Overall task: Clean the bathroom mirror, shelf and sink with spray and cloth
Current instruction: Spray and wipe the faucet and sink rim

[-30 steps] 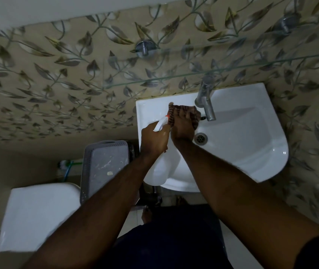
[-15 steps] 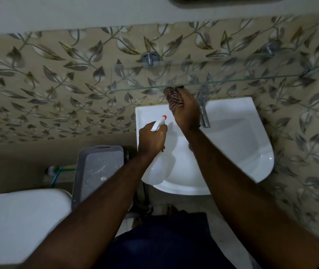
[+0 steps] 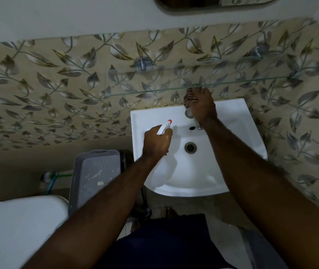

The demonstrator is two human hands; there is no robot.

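We see a white sink (image 3: 232, 133), beige wall tiles (image 3: 57, 94) patterned with grey leaves, a striped cloth (image 3: 188, 98), a white red-tipped spray bottle (image 3: 164, 127), a grey basket (image 3: 96, 171).

No readable txt, labels or nos. anywhere, incl. on spray bottle (image 3: 164, 127).

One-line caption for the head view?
Right hand presses striped cloth against glass shelf; left hand holds spray bottle over sink.

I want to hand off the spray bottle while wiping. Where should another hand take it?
By the clear body of the spray bottle, from below the left hand. That hand wraps the neck under the trigger head; the body hangs free over the sink.
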